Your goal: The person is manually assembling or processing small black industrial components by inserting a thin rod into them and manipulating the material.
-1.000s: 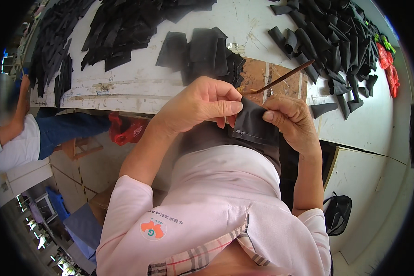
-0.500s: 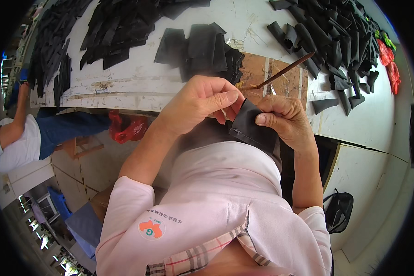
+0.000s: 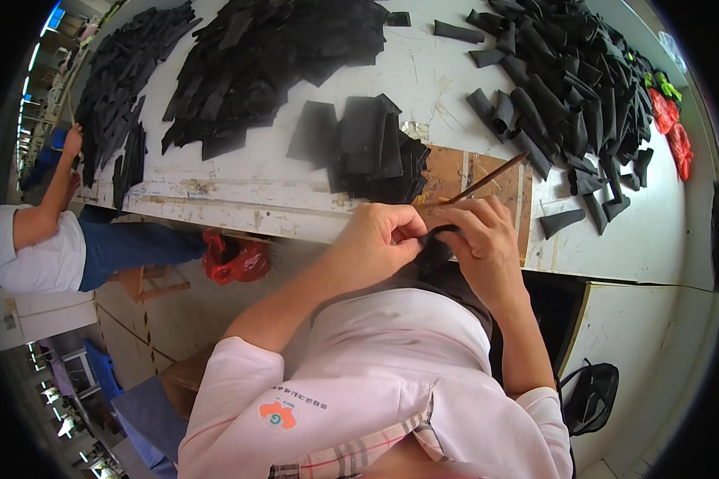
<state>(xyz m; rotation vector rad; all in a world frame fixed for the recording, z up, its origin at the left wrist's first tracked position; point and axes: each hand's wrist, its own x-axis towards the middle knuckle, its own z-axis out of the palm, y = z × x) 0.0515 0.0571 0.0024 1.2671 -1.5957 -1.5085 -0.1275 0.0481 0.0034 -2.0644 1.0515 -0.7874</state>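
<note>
Both the left hand [image 3: 385, 246] and right hand [image 3: 481, 243] pinch black cloth [image 3: 434, 254]; red bag [image 3: 248, 267], contents unclear.

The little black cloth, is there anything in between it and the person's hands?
Nothing visible stands between: the left hand and right hand both hold the black cloth directly. The thin brown stick is beyond the hands, out of that gap.

Bright, diffuse light covers the white worktable [image 3: 411, 84]; deep shadow beneath, right side. Held black fabric piece [image 3: 434, 252] shows little detail. Fisheye curvature bends outer edges; corners black.
</note>
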